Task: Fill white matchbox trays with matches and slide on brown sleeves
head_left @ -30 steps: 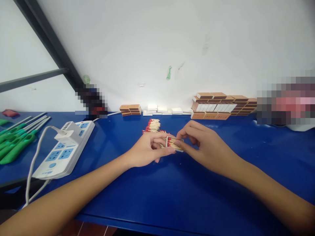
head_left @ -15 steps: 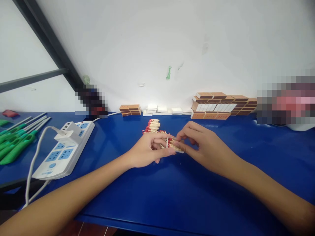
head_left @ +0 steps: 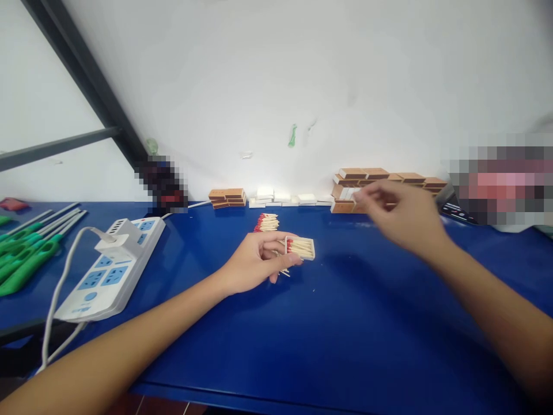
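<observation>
My left hand [head_left: 263, 259] is closed around a small white matchbox tray [head_left: 313, 257], which is filled with red-tipped matches [head_left: 300, 248]. A few loose matchsticks [head_left: 284, 272] poke out beneath the fingers of this hand. Raised at the right, my right hand [head_left: 400, 210] is slightly blurred, with curled fingers and no object visible in it. Its fingertips overlap the view of the stacked matchboxes [head_left: 345, 206] at the wall; whether they touch is unclear. Behind my left hand lies a pile of matches [head_left: 268, 222] on the blue table.
White matchbox trays [head_left: 281, 197] line the wall, beside a small stack of brown matchboxes [head_left: 227, 197]. At left, a power strip [head_left: 108, 276] with a plug and white cable lies near several green-handled tools [head_left: 30, 253]. A dark device [head_left: 460, 213] sits at right. The blue table's front edge [head_left: 259, 397] is near me.
My right hand has left the tray and moved up and right to the stacked matchboxes. My left hand still holds the tray, whose matches now show fully.
</observation>
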Demonstrator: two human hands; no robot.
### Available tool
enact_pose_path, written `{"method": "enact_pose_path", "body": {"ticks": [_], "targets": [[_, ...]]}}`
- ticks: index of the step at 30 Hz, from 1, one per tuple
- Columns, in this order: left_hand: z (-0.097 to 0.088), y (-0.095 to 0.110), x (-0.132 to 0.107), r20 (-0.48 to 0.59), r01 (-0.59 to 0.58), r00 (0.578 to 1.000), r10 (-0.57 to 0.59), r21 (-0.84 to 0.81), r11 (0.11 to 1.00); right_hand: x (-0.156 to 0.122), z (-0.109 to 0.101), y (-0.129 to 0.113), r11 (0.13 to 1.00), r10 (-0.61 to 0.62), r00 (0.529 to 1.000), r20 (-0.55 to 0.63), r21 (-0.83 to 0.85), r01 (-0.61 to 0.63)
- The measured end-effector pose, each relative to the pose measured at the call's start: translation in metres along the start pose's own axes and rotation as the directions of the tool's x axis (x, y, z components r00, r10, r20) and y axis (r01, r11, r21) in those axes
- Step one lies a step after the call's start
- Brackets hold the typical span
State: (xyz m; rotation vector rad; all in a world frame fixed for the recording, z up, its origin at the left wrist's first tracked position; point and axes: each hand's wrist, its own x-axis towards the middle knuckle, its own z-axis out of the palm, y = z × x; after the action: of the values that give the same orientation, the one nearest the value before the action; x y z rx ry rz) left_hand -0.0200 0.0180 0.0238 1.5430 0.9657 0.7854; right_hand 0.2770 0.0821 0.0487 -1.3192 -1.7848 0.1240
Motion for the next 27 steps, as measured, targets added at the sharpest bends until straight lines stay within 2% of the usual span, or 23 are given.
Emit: {"method": "enact_pose_path", "body": {"ticks": [1, 2, 3, 4, 7, 11, 16, 21, 24, 27], "targets": [[-0.001, 0.0, 0.0, -0.01, -0.003, 1.0, 0.003, 0.007, 1.0, 0.01, -0.006, 0.017, 0.992, 0.122, 0.992, -0.043, -0.007, -0.123], [-0.001, 0.001, 0.0, -0.015, -0.005, 1.0, 0.005, 0.013, 1.0, 0.019, -0.013, 0.034, 0.968, 0.251, 0.955, -0.159, 0.007, -0.253], [-0.002, 0.001, 0.0, -0.017, -0.007, 1.0, 0.008, 0.018, 1.0, 0.026, -0.019, 0.05, 0.924, 0.377, 0.868, -0.325, 0.059, -0.379], [-0.002, 0.001, 0.0, -0.019, -0.01, 1.0, 0.011, 0.022, 1.0, 0.032, -0.023, 0.063, 0.903, 0.422, 0.827, -0.372, 0.084, -0.422], [-0.004, 0.0, 0.0, -0.033, -0.017, 0.999, 0.018, 0.035, 0.999, 0.04, -0.03, 0.092, 0.86, 0.501, 0.756, -0.422, 0.142, -0.49], [-0.005, -0.002, 0.001, -0.039, -0.02, 0.999, 0.022, 0.048, 0.999, 0.044, -0.024, 0.105, 0.801, 0.597, 0.699, -0.392, 0.238, -0.55], [-0.005, -0.003, 0.001, -0.032, -0.003, 0.999, 0.005, 0.037, 0.999, 0.051, -0.014, 0.106, 0.751, 0.66, 0.675, -0.331, 0.323, -0.576], [-0.004, -0.001, 0.001, -0.027, 0.006, 1.0, -0.005, 0.049, 0.999, 0.057, -0.02, 0.11, 0.75, 0.66, 0.683, -0.313, 0.323, -0.577], [-0.004, 0.0, 0.0, -0.041, 0.002, 0.999, 0.0, 0.044, 0.999, 0.055, -0.028, 0.114, 0.812, 0.581, 0.705, -0.406, 0.232, -0.536], [-0.005, -0.001, 0.0, -0.053, -0.006, 0.999, 0.008, 0.043, 0.999, 0.044, -0.029, 0.12, 0.894, 0.397, 0.745, -0.537, 0.041, -0.447]]}}
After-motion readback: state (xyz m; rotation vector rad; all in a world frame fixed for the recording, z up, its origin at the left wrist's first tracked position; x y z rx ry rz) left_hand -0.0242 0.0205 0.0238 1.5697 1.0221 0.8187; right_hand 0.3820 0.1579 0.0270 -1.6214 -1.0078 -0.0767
